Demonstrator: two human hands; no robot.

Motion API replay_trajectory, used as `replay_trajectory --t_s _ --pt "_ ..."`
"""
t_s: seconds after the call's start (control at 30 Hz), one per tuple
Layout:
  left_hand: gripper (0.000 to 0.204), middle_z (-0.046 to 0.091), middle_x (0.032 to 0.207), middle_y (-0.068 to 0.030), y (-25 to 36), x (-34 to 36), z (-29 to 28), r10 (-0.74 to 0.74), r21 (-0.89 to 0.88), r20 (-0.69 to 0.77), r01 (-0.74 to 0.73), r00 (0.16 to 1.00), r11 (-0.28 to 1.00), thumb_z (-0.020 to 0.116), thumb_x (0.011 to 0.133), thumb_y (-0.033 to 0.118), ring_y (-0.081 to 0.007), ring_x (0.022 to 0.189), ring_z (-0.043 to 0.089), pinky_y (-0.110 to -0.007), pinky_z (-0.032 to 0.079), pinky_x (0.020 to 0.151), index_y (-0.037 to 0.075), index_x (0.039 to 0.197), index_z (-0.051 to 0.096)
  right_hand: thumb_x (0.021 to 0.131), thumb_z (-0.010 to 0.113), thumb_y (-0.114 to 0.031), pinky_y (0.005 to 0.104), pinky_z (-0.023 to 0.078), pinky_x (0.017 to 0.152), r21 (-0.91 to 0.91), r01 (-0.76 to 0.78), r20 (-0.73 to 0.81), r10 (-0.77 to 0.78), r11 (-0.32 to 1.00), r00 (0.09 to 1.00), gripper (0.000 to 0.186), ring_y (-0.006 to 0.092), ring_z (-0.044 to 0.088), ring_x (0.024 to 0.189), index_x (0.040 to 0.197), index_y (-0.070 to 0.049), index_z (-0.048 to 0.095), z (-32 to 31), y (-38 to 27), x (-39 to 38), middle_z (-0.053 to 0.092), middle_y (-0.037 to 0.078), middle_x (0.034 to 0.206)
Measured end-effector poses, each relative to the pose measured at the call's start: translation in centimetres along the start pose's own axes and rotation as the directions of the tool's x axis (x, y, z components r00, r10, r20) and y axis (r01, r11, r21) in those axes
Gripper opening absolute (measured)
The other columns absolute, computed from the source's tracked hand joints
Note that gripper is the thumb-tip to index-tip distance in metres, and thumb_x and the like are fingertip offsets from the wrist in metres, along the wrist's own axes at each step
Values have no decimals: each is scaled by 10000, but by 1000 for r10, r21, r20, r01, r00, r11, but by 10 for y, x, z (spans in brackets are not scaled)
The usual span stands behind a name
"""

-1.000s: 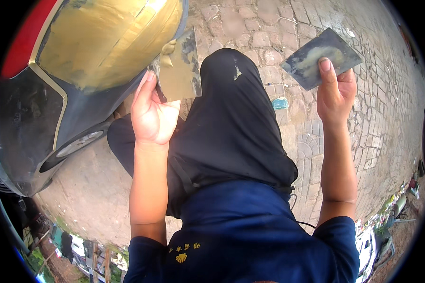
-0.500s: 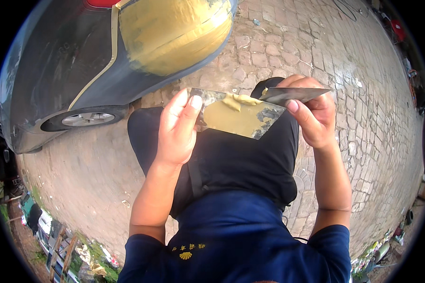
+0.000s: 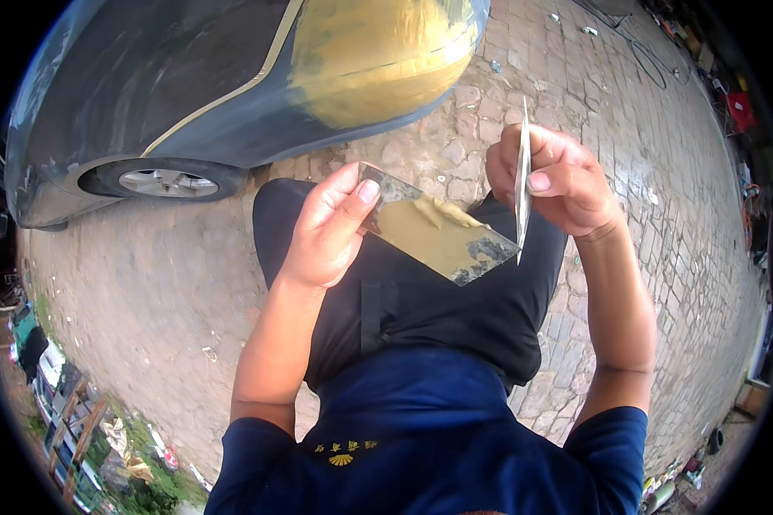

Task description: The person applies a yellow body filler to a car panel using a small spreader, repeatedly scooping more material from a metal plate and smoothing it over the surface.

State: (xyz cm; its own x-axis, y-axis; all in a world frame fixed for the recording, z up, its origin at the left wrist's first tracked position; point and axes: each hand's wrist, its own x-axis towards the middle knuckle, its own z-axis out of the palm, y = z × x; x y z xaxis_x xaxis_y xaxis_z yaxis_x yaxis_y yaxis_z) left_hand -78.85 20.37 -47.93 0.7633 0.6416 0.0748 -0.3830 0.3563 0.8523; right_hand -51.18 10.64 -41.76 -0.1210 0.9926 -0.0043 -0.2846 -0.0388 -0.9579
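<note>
My left hand (image 3: 331,227) pinches one end of a flat metal plate (image 3: 474,273), held tilted above my lap. Mustard-coloured body filler (image 3: 421,227) covers most of its face, with a thicker ridge along the far edge. Pinched in my right hand (image 3: 567,182) is a thin putty knife (image 3: 523,184), turned nearly edge-on, so its faces hardly show. Its lower end is at the plate's right corner; whether they touch I cannot tell. Ahead to the left, the car's bumper corner (image 3: 378,73) carries a broad coat of the same yellow filler.
The dark car body (image 3: 189,77) with its rear wheel (image 3: 170,182) fills the upper left. Stone paving (image 3: 661,232) spreads around me. A black hose (image 3: 648,60) lies at the far right, and scrap and wood (image 3: 77,429) are piled at the lower left.
My right hand has turned the putty knife from lying across the plate's far right corner to upright and edge-on. The plate tilts down more to the right. The car sits farther right in view.
</note>
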Motion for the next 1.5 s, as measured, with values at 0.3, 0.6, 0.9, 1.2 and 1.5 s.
replay_trajectory --t_s 0.3,0.6,0.9,1.2,1.5 --pt "252 687 1053 -59 4 -8 -18 179 -24 -63 -181 982 983 510 1132 208 -129 967 666 -305 540 881 -14 1221 588 825 698 -341 265 337 543 294 -169 188 117 941 975 336 118 410 660 954 -103 498 8 11 41 485 6 776" --pt "206 758 1132 -210 26 -13 -49 724 841 295 -530 623 114 485 1102 99 -315 1054 732 -393 554 963 -29 1168 632 970 464 -47 319 476 946 -103 92 -499 -132 990 856 413 151 588 964 1349 34 606 -3 46 27 623 45 1042" --pt "314 672 1244 -186 -6 -11 -48 594 553 -233 -397 770 732 486 1135 202 -267 1155 679 -460 550 1027 -49 1312 552 1035 500 -314 376 518 919 630 239 -150 -186 739 971 609 236 626 992 1463 119 461 -51 27 -16 624 146 1148" --pt "290 675 1316 -149 -29 7 -12 362 195 -319 -313 876 930 493 1132 215 -252 1226 660 -435 535 1032 15 1326 574 985 638 -50 404 582 984 68 272 -644 -166 960 747 363 231 711 1085 1325 64 587 -48 28 -35 705 143 1223" --pt "293 669 1334 -78 -33 14 5 336 199 -319 -284 886 938 494 1135 206 -194 1242 642 -416 538 1030 41 1361 582 1039 580 -53 341 559 945 158 289 -709 -95 944 699 274 152 689 1054 1300 14 629 -11 64 -27 722 75 1180"
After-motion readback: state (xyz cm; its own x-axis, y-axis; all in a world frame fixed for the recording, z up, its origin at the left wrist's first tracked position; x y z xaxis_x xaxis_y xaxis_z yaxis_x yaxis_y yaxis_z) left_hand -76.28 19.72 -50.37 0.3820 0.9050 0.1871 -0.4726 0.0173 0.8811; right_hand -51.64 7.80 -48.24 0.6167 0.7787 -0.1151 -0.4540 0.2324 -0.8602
